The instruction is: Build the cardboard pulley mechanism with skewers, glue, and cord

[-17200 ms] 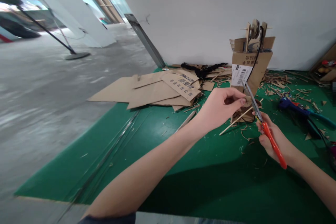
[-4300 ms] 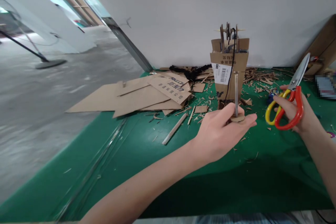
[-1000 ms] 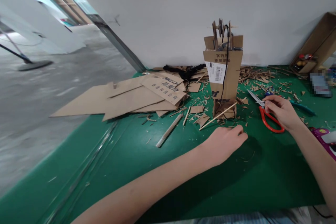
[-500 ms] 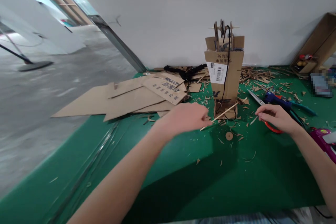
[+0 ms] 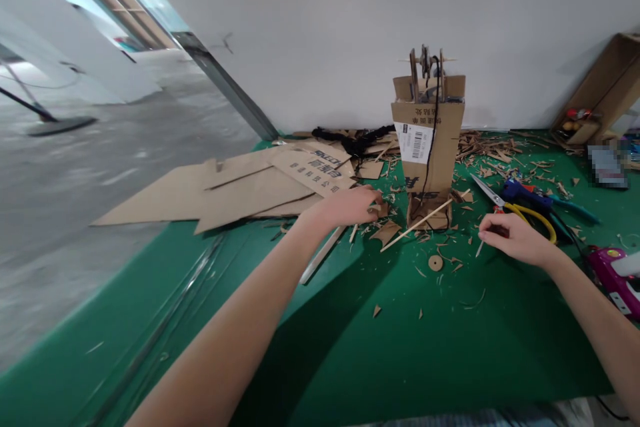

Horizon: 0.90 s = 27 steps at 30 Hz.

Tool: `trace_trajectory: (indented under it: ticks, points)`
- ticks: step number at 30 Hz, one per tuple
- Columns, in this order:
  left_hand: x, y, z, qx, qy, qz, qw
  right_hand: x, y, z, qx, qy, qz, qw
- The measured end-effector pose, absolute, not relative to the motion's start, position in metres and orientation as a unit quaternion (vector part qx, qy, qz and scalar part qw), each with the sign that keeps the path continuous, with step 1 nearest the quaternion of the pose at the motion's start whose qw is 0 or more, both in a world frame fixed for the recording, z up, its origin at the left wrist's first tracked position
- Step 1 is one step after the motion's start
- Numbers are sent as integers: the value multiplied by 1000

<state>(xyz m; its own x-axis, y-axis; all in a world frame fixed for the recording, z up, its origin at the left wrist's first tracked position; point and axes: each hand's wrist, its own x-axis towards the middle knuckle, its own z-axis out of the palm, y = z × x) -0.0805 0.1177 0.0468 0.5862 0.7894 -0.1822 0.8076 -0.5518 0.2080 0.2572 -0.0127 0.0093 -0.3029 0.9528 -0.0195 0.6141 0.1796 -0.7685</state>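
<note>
My left hand [image 5: 347, 205] reaches over the scraps, its fingers curled down at a small cardboard piece [image 5: 383, 209] and closed on its edge. My right hand [image 5: 520, 240] is closed around a slim tool with a thin pointed shaft [image 5: 479, 249]; the fingers hide most of its handle. Between the hands a wooden stick [image 5: 425, 221] lies slanted in front of a tall cardboard box structure [image 5: 433, 140], which carries a pulley wheel [image 5: 425, 61] and black cord. A small cardboard disc [image 5: 435, 263] with a centre hole rests on the green table [image 5: 380, 360].
Scissors [image 5: 487, 190] with yellow handles lie behind my right hand, beside blue-handled pliers [image 5: 520, 191]. A magenta glue gun [image 5: 607, 267] is at the right edge. Flat cardboard sheets [image 5: 255, 193] are stacked at left. A pale strip [image 5: 324, 255] lies under my left wrist.
My left hand has moved left and away from me, off the near end of the stick, to the cardboard scraps. My right hand has shifted slightly towards me, still holding the slim tool.
</note>
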Motion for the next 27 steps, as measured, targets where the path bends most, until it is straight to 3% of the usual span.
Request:
trace_trajectory:
  ticks: [10, 15, 19, 24, 27]
  points:
    - [-81, 119, 53, 874, 472, 9, 119, 255, -14, 11, -539, -744, 323, 228]
    - [-80, 116, 59, 832, 473, 134, 258, 253, -15, 12, -540, -747, 315, 228]
    - [-76, 112, 66, 740, 468, 248, 415, 253, -14, 7, -537, -721, 305, 314]
    - [-79, 108, 80, 746, 460, 278, 393, 255, -11, 0, -524, -652, 318, 447]
    - [-85, 96, 99, 796, 432, 178, 385, 252, -13, 5, -531, -654, 252, 475]
